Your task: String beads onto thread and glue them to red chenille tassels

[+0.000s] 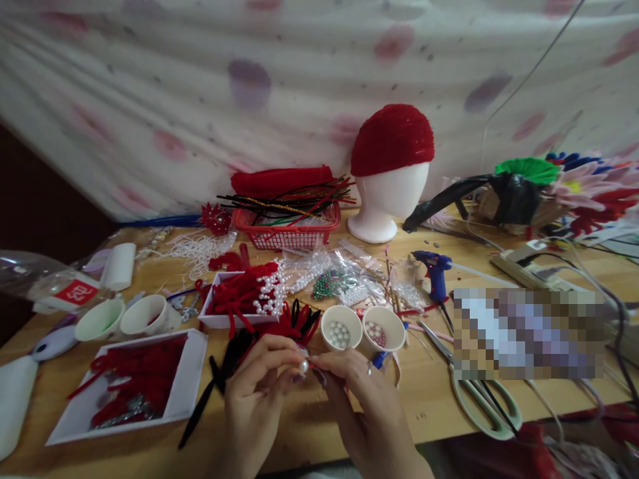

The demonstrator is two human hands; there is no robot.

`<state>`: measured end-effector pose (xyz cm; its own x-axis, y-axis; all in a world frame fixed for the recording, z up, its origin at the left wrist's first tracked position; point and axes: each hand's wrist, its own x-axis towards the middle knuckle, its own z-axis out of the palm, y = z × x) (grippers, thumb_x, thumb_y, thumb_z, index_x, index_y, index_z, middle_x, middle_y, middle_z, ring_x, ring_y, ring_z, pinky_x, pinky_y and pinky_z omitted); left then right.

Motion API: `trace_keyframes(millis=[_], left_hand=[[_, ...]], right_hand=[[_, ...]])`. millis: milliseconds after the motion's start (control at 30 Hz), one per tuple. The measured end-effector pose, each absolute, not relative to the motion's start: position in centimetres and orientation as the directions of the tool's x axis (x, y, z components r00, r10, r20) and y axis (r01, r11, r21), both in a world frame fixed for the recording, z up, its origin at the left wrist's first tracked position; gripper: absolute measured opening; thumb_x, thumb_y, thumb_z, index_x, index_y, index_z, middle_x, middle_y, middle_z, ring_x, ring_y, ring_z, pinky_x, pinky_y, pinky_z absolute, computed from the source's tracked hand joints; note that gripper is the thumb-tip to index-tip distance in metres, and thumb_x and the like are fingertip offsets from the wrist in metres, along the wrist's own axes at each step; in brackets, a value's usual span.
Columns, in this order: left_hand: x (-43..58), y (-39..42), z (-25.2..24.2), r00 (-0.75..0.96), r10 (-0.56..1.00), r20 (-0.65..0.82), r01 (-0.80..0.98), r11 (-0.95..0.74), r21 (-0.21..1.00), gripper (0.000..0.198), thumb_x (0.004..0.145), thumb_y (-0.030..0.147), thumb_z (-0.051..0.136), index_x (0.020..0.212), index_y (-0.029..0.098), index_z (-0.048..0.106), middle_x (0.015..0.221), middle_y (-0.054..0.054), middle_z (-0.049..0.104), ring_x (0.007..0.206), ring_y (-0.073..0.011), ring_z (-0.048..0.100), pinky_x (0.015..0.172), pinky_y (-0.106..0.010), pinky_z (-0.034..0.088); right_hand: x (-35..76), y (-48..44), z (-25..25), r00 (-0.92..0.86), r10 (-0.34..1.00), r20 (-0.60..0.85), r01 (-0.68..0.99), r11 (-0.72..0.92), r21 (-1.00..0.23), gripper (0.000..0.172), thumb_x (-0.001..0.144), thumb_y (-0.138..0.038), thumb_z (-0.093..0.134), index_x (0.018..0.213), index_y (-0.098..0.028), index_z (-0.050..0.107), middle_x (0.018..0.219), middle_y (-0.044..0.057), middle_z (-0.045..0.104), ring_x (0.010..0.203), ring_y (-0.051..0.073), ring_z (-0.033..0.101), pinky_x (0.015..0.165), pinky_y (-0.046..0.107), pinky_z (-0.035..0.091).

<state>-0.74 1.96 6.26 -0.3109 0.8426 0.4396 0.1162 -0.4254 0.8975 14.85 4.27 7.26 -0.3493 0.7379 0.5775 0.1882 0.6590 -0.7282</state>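
Head view, glossy round pearl [304, 366]; pinching hands [262, 386]

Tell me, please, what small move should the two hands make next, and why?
Perhaps the right hand should gently steady the white pearl, because the left hand seems to pinch it and the right fingers are already close beside it.

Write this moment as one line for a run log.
left hand: white pearl at fingertips | right hand: beside pearl, grip unclear | nearby: white-bead cup, pink-bead cup, scissors
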Motion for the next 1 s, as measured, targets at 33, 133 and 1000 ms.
trace_keyframes(millis=[33, 133, 1000], left_hand=[[-0.7, 2.0, 6.2, -0.312, 0.844, 0.437, 0.125, -0.42, 0.899, 0.006, 0.087, 0.031, 0.077, 0.085, 0.027, 0.08, 0.083, 0.001, 0.072, 0.076, -0.0104, 0.07, 0.068, -0.013, 0.056], [-0.7, 1.9, 6.1, -0.322, 0.851, 0.415, 0.136, -0.392, 0.91, 0.006, 0.086, 0.032, 0.078, 0.084, 0.026, 0.08, 0.083, -0.001, 0.071, 0.074, -0.0125, 0.07, 0.064, -0.016, 0.057], [-0.6, 2.2, 8.2, -0.265, 0.888, 0.375, 0.013, -0.386, 0.923, 0.04, 0.082, 0.05, 0.078, 0.061, 0.019, 0.063, 0.068, -0.001, 0.062, 0.058, -0.0121, 0.059, 0.053, -0.019, 0.052]], right_hand=[[14.8, 4.3, 7.3, -0.348, 0.733, 0.585, 0.195, 0.666, -0.72, 0.025, 0.098, -0.004, 0.052, 0.114, -0.021, 0.062, 0.096, 0.003, 0.073, 0.086, 0.013, 0.069, 0.078, 0.021, 0.054], [14.7, 4.3, 7.3, -0.345, 0.72, 0.602, 0.212, 0.685, -0.697, 0.025, 0.098, -0.003, 0.053, 0.113, -0.02, 0.063, 0.092, 0.004, 0.074, 0.082, 0.014, 0.07, 0.074, 0.023, 0.055], [14.9, 4.0, 8.4, -0.332, 0.733, 0.593, 0.13, 0.659, -0.741, 0.021, 0.086, -0.009, 0.062, 0.103, -0.017, 0.069, 0.091, 0.009, 0.075, 0.082, 0.019, 0.069, 0.073, 0.031, 0.057]])
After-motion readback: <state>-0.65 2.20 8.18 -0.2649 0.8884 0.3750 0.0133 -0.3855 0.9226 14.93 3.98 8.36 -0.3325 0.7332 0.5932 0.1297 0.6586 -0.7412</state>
